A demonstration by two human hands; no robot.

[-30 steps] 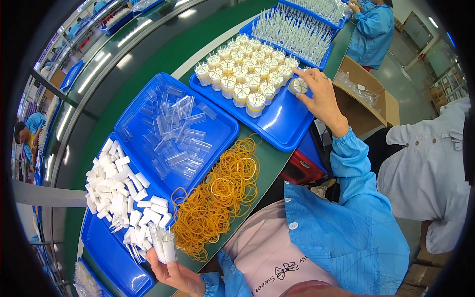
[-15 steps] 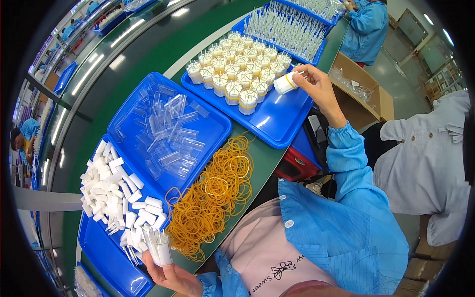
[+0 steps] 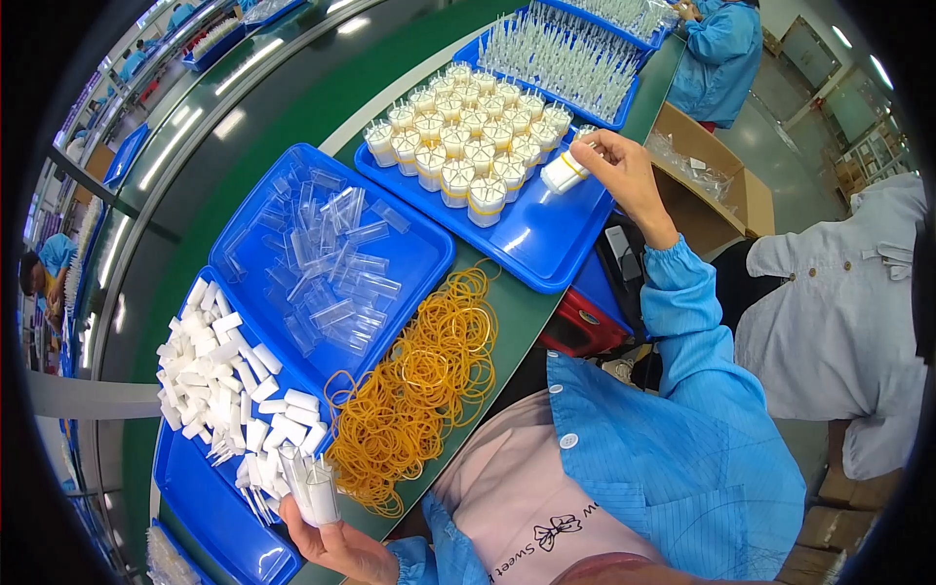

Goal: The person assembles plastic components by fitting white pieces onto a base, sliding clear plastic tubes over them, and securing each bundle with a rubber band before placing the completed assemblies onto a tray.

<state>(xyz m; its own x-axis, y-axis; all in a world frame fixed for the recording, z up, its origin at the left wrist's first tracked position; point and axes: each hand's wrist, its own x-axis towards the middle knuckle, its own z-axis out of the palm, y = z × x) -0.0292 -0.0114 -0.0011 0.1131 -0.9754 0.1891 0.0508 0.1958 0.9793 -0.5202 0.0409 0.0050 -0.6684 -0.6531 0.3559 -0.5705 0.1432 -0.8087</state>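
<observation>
Green bench (image 3: pixel 509 317) carries blue tray (image 3: pixel 538 246) w/ upright bundles (image 3: pixel 456 177). R hand (image 3: pixel 629 175), nearer the tray, pinches banded wht bundle (image 3: pixel 563 174) over tray's R side, long axis tilted, bundle L of grip. L hand (image 3: pixel 336 546), well near-L of tray, pinches clear-sleeved wht pcs (image 3: pixel 314 492).

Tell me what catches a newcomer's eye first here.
First, probably the tangle of orange bands, in the picture's lower middle. Next come rows of white bundles on a blue tray at upper middle, with the right hand holding another bundle beside them. White pieces heap at left, beyond the left hand.
</observation>
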